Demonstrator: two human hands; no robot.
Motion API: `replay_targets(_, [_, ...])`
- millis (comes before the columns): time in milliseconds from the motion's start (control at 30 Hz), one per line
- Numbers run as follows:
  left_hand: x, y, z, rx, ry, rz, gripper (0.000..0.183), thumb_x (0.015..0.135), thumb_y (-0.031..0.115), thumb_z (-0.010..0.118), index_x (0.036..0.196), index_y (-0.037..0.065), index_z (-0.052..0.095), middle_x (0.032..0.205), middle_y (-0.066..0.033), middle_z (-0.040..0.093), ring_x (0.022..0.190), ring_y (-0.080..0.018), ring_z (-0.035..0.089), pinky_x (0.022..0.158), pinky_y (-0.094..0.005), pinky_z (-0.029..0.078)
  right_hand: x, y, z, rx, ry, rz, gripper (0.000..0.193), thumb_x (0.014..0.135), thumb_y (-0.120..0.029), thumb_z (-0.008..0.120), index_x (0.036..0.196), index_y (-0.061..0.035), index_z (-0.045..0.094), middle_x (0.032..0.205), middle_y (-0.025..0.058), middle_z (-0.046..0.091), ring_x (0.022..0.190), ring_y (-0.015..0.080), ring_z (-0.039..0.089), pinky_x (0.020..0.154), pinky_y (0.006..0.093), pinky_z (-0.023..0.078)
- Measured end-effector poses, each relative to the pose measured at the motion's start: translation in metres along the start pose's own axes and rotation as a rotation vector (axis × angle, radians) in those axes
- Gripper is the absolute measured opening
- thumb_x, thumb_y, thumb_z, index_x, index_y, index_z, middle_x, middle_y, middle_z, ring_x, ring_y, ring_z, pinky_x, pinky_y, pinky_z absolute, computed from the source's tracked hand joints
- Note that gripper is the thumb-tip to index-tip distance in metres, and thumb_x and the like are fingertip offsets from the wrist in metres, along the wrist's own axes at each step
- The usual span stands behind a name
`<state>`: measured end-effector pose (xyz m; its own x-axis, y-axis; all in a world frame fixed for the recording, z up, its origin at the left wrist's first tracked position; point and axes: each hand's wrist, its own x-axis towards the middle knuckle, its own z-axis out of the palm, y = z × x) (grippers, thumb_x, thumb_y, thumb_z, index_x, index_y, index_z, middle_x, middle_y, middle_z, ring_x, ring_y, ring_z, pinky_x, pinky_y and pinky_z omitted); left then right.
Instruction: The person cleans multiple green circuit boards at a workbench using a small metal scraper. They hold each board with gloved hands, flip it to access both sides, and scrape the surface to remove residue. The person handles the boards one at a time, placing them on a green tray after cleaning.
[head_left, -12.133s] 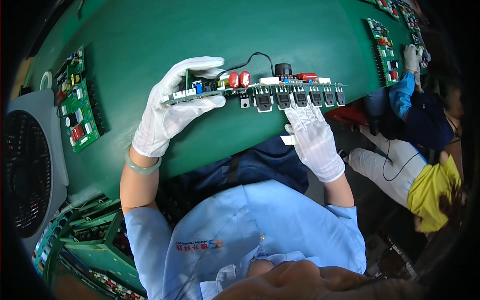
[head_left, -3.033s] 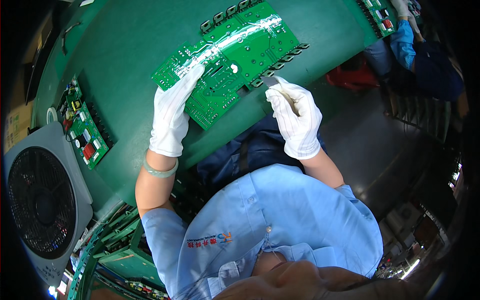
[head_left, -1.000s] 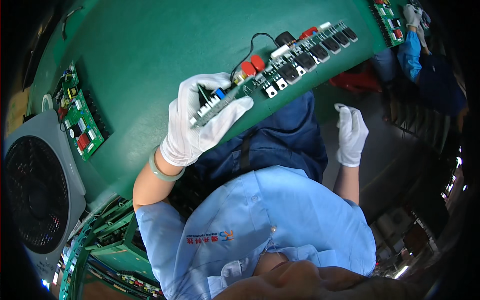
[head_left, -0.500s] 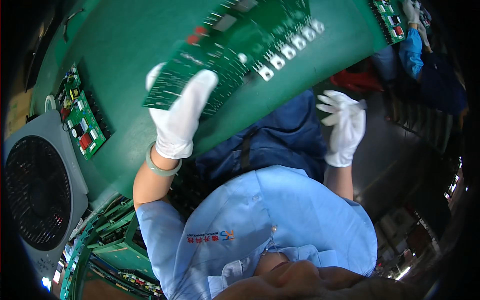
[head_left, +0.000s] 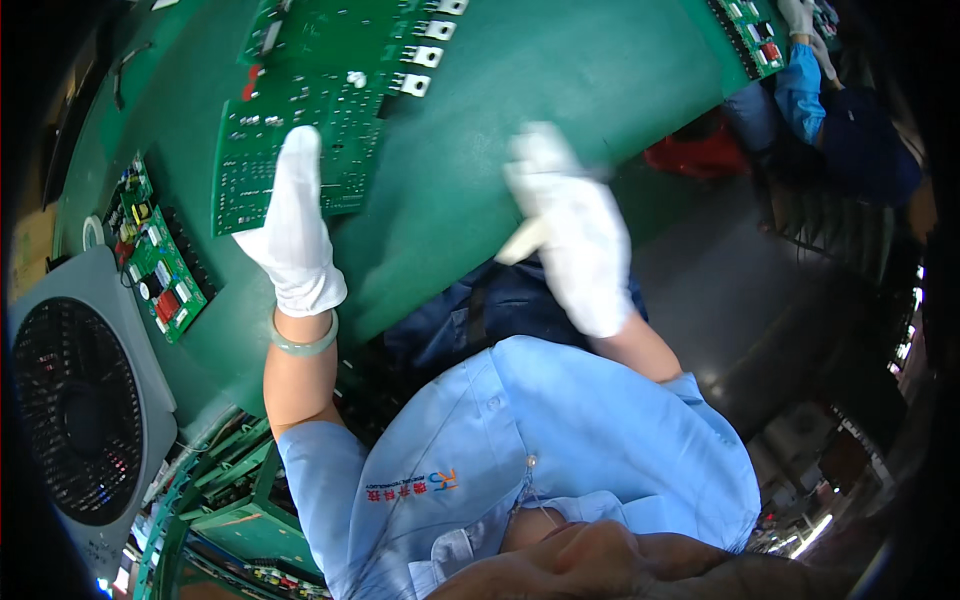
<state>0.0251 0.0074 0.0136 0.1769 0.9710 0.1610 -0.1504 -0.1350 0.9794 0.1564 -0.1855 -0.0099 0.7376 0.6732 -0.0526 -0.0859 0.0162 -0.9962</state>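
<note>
My left hand [head_left: 298,230], in a white glove, grips the near end of a large green circuit board [head_left: 345,135]. Its thumb lies flat on the board's face, and the other fingers are hidden beneath. Solder points cover that face. White tab-shaped parts [head_left: 428,57] stick out along the right edge, and a small red part [head_left: 250,82] sits on the left. My right hand [head_left: 575,225], also gloved in white, is over the bench's near edge, apart from the board. Its thumb stands away, but motion smears the fingers. A faint dark smear beside them cannot be made out.
The green bench [head_left: 440,190] carries populated circuit boards [head_left: 160,275] at the left, near a grey fan [head_left: 85,400] with a black grille. Another board [head_left: 748,38] lies at the far right, by a co-worker's blue sleeve [head_left: 800,90]. Green racks [head_left: 245,520] stand at lower left.
My left hand has moved left with the circuit board, which has turned more upright in view. My right hand has swung left and away from me, from beside the bench to over its edge.
</note>
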Motion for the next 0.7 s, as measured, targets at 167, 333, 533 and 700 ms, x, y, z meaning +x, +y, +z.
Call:
replay_targets(167, [-0.01,0.001,-0.003,0.138,-0.139,0.051,0.045,0.078,-0.003,0.077,0.113,-0.005,0.048,0.093,-0.0069,0.068,0.078,-0.0074,0.062,0.071,-0.0225,0.051,0.004,0.019,-0.158,0.035,0.561,-0.036,0.046,0.101,-0.022,0.048,0.129,0.0146,0.042,0.143,0.0278,0.041,0.13,0.0306,0.049,0.11,0.0478,0.041])
replay_targets(333, [-0.012,-0.001,-0.008,0.233,-0.303,0.178,0.048,0.072,-0.005,0.082,0.109,-0.005,0.051,0.1,-0.0116,0.064,0.088,-0.0145,0.064,0.078,-0.0275,0.053,-0.015,0.008,-0.184,-0.921,0.124,0.156,0.034,0.093,-0.017,0.064,0.12,0.0032,0.061,0.099,0.0131,0.072,0.077,0.021,0.07,0.071,0.0305,0.056])
replay_targets(533, [0.001,-0.006,-0.015,0.127,-0.634,0.165,0.047,0.077,0.007,0.081,0.115,0.0,0.055,0.115,-0.0151,0.063,0.104,-0.0206,0.063,0.095,-0.0333,0.049,0.027,-0.004,-0.166,-0.693,0.36,0.046,0.035,0.095,-0.005,0.06,0.13,-0.0014,0.059,0.09,0.0022,0.066,0.078,0.0053,0.057,0.077,0.0196,0.046])
replay_targets(700, [0.005,0.007,-0.009,0.21,-0.617,-0.019,0.046,0.079,0.008,0.08,0.118,0.002,0.056,0.114,-0.0091,0.062,0.104,-0.0165,0.06,0.093,-0.0309,0.048,0.049,-0.03,-0.108,-0.596,0.274,-0.043,0.033,0.098,-0.011,0.056,0.128,0.0022,0.058,0.095,0.0067,0.071,0.052,-0.0018,0.038,0.047,0.0141,0.03])
